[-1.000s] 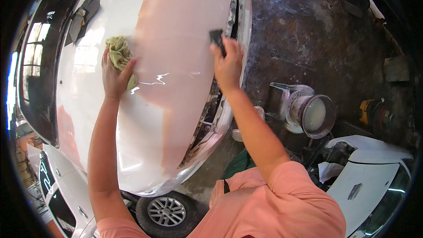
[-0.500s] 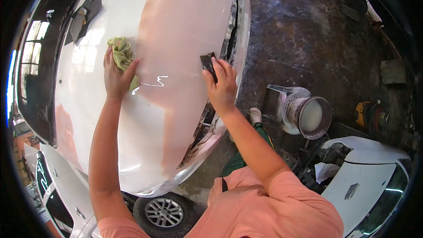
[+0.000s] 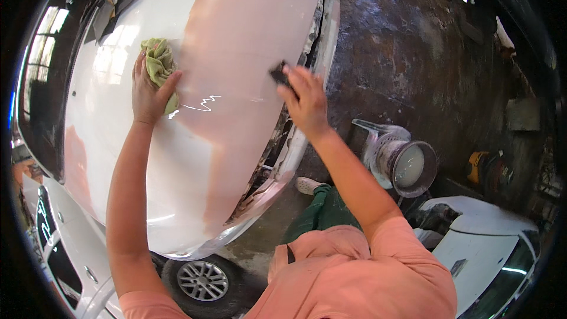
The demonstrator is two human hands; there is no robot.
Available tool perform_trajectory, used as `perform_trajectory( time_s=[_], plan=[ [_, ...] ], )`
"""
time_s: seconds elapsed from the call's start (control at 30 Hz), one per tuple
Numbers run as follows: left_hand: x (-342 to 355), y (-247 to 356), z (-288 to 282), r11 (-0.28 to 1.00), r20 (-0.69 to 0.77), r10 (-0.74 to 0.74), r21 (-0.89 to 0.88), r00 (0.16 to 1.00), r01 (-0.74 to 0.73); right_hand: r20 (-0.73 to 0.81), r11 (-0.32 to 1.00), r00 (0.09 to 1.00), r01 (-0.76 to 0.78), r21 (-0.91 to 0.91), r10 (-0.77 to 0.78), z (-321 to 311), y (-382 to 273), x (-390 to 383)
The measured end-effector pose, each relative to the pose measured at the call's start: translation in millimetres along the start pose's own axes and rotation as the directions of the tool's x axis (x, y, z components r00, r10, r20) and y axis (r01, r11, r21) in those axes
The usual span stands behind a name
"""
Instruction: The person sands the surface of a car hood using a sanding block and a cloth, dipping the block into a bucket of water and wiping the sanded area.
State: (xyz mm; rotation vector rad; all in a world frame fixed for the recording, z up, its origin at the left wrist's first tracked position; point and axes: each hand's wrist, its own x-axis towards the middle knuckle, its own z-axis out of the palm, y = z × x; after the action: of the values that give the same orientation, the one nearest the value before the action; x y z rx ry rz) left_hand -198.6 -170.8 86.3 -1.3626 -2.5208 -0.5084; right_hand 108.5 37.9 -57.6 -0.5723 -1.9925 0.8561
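A light green cloth (image 3: 157, 62) lies bunched on the white car hood (image 3: 168, 186), with the fingers of my left hand (image 3: 149, 97) wrapped about it. My right hand (image 3: 308, 101) grips a small dark sanding pad (image 3: 280, 74), blurred by motion, over the hood's front edge area. Underneath it spreads a large dull pinkish primer patch (image 3: 239, 59), with an orange-tan border on its left side. Wet, shiny streaks show on the hood between my two hands. My right fingers hide part of the pad.
Dark folded sheets (image 3: 115, 9) rest on the hood near the windshield. To the right, a bucket of cloudy liquid (image 3: 409, 165) stands on a plastic chair (image 3: 378, 136). A loose wheel (image 3: 202, 280), a white car (image 3: 65, 248) and a white body part (image 3: 472, 254) are nearby.
My right hand has moved the pad farther away along the hood's front edge. My left hand stays on the cloth. The whole view has shifted slightly, and one of my feet has moved back.
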Motion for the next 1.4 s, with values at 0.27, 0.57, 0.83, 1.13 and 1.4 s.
perform_trajectory(
  time_s=[0.27, 0.57, 0.83, 1.13, 1.4],
  plan=[
    [-2.7, 7.2, 0.9, 0.994, -0.033, -0.006, -0.105, 0.999, 0.002, 0.119, 0.995, 0.988, 0.094, 0.038, -0.098, -14.5, 29.2, 15.6],
    [-86.3, 31.2, -11.5, 0.923, 0.106, -0.271, -0.252, 0.957, 0.290, 0.172, 0.883, 0.870, 0.433, 0.183, -0.463, -3.8, 31.1, 65.7],
    [-97.7, 37.2, -16.6, 0.924, 0.123, -0.352, -0.110, 0.928, 0.365, 0.206, 0.846, 0.826, 0.477, 0.240, -0.524, -21.3, 73.3, 17.2],
    [-91.2, 37.0, -9.3, 0.919, 0.092, -0.331, -0.192, 0.939, 0.343, 0.170, 0.840, 0.830, 0.490, 0.231, -0.531, -1.9, 25.9, 25.4],
    [-99.1, 31.4, -12.5, 0.954, 0.078, -0.285, -0.075, 0.955, 0.290, 0.179, 0.843, 0.829, 0.493, 0.214, -0.530, -5.0, 35.0, 15.7]
  ],
)
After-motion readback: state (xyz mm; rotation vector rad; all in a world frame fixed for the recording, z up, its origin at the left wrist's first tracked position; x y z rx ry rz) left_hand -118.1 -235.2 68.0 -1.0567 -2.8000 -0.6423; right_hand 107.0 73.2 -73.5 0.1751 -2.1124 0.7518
